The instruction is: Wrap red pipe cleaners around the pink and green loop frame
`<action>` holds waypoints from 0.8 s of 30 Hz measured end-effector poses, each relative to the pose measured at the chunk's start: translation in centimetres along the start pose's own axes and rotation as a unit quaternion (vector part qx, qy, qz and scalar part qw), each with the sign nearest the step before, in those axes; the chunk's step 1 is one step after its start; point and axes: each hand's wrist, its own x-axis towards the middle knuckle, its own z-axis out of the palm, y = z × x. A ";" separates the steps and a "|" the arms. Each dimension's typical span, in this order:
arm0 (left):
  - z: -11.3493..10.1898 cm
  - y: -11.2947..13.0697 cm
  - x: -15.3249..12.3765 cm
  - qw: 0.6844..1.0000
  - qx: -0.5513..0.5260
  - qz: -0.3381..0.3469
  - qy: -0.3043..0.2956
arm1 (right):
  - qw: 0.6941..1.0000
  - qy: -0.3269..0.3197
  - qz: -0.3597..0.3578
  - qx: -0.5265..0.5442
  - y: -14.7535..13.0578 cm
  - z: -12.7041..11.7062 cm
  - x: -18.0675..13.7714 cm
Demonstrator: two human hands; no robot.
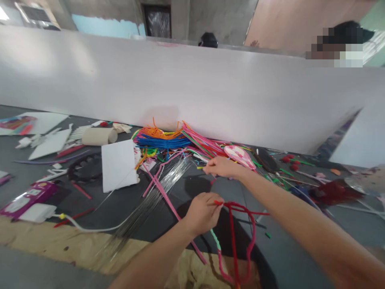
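Observation:
My left hand is closed in a pinch on a red pipe cleaner shape, whose bent loops hang down to the right. A pale green twisted length hangs below that hand and joins a pink-red part. Farther out, my right hand is closed on a thin yellow pipe cleaner, its tip poking out on the left. Behind the right hand lie a bundle of pink pipe cleaners and a pink-and-white patterned oval piece.
Blue pipe cleaners and orange ones are heaped against a white partition. Thin clear strands cross the dark table. On the left are a white card, a cardboard tube and a white charger with cable.

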 end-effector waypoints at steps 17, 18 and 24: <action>0.7 -0.1 -0.1 0.999 0.003 0.008 -0.045 | 0.980 0.032 -0.188 -0.062 -13.0 4.3 7.9; 0.8 -0.1 -0.2 0.999 0.012 0.005 -0.050 | 0.980 0.027 -0.179 -0.086 -12.2 5.4 8.1; 0.8 -0.1 -0.3 0.997 0.022 -0.001 -0.072 | 0.968 0.075 -0.095 -0.219 -8.3 4.9 8.2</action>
